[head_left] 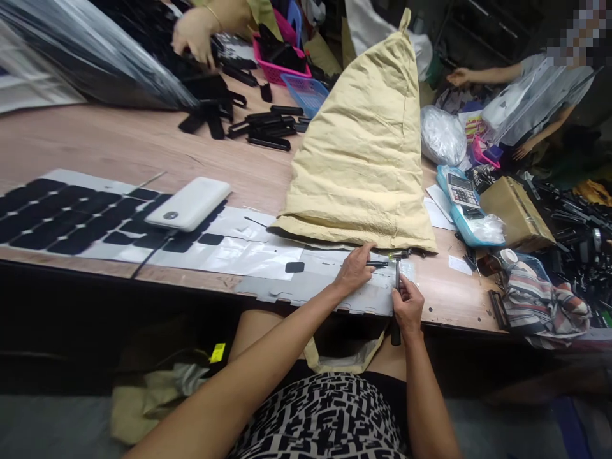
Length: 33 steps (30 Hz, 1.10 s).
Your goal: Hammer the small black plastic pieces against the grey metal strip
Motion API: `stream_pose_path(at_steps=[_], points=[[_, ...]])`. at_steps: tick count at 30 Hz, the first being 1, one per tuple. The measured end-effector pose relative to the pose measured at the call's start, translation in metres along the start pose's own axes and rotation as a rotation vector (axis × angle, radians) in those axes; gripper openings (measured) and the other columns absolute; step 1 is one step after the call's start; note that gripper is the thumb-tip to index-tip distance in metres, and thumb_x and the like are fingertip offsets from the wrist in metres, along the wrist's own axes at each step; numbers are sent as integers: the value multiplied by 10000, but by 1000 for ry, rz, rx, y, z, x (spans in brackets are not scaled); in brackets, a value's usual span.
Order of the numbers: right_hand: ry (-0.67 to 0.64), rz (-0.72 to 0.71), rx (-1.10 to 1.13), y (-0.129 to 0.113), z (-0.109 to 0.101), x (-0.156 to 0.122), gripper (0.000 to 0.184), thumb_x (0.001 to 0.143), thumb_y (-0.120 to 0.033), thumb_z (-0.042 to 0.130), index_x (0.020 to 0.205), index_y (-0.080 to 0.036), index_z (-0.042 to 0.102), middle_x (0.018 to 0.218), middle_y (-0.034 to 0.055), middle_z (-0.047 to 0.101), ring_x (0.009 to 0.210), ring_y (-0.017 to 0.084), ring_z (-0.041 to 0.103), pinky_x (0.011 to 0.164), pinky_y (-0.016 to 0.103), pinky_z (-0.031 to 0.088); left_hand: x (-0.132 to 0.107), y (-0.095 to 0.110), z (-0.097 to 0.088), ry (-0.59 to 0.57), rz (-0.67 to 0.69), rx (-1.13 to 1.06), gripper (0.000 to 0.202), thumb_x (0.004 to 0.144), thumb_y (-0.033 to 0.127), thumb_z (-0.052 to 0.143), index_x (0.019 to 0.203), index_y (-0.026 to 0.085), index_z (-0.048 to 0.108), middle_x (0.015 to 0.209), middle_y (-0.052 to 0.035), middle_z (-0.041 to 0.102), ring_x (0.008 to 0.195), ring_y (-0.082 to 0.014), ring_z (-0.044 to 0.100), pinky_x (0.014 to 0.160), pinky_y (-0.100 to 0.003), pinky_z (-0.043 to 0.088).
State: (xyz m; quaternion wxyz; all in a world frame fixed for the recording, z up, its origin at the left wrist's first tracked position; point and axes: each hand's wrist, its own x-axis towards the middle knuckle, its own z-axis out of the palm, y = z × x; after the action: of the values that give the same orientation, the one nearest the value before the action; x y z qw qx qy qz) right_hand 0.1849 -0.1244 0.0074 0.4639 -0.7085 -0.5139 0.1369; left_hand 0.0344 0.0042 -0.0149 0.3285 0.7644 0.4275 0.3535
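Observation:
My left hand (354, 269) pinches a thin black strip (377, 263) and holds it flat on a grey sheet (306, 290) at the table's front edge. My right hand (408, 307) is closed round the handle of a small hammer (398, 280). The hammer's metal head rests just beyond the strip's right end. A large tan cloth sack (363, 153) stands right behind both hands.
A white power bank (189, 203) lies on a sheet of black pads (71, 217) at left. Black strips (262, 127), pink and blue baskets (306, 89) and another person's hand (194, 35) are at the back. A calculator (461, 189), a box and a cloth lie right.

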Motion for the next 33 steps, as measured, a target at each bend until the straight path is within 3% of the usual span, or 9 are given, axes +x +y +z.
stream_pose_path(at_steps=[8, 13, 17, 20, 23, 27, 30, 33], points=[[-9, 100, 90, 8, 1, 1, 478, 771, -315, 650, 1209, -143, 733, 870, 42, 662, 648, 121, 538, 605, 257, 511, -4, -1, -5, -27, -40, -81, 707, 709, 118, 694, 1370, 240, 475, 858, 21, 595, 860, -196, 584, 820, -329, 487], [-13, 113, 98, 12, 1, 1, 491, 767, -327, 652, 1212, -136, 733, 877, 46, 658, 635, 112, 525, 593, 247, 506, -17, 1, -15, -56, 11, -97, 563, 742, 118, 671, 1288, 218, 579, 909, -6, 624, 917, -203, 592, 888, -351, 501], [-10, 111, 118, 10, 1, 1, 484, 773, -329, 653, 1210, -137, 733, 869, 43, 658, 634, 115, 528, 594, 251, 507, -55, 13, -38, -108, 79, -151, 261, 859, 154, 590, 1091, 207, 698, 953, -50, 623, 942, -199, 612, 889, -337, 518], [-20, 106, 113, 10, 1, 1, 471, 781, -317, 653, 1209, -137, 733, 851, 38, 656, 613, 114, 513, 593, 259, 500, -98, 21, -50, -266, 144, -179, 248, 888, 146, 552, 1052, 236, 716, 981, -53, 627, 945, -187, 619, 887, -311, 526], [-12, 90, 117, 11, 2, 2, 470, 778, -314, 655, 1204, -133, 736, 862, 47, 659, 616, 117, 518, 595, 266, 497, -139, 20, -45, -447, 181, -131, 288, 853, 106, 561, 1062, 231, 716, 980, -51, 626, 908, -175, 632, 835, -274, 528], [-6, 78, 111, 11, 2, 2, 481, 775, -329, 651, 1206, -132, 737, 860, 49, 655, 610, 115, 511, 580, 262, 489, -164, 1, -18, -534, 3, 44, 305, 878, 126, 529, 1107, 209, 711, 1039, -81, 653, 918, -196, 664, 823, -286, 529], [-12, 68, 92, 10, 2, 2, 480, 778, -322, 644, 1210, -135, 738, 865, 48, 650, 617, 115, 505, 579, 255, 484, -161, -14, -2, -624, -242, 173, 263, 928, 192, 506, 1076, 195, 724, 1006, -111, 706, 970, -243, 694, 846, -309, 515], [-22, 65, 85, 9, 1, 1, 478, 785, -315, 634, 1221, -148, 733, 870, 43, 650, 625, 116, 509, 587, 250, 488, -156, -20, 6, -697, -351, 238, 246, 937, 237, 514, 1038, 200, 735, 953, -121, 736, 1002, -282, 705, 842, -326, 503]])
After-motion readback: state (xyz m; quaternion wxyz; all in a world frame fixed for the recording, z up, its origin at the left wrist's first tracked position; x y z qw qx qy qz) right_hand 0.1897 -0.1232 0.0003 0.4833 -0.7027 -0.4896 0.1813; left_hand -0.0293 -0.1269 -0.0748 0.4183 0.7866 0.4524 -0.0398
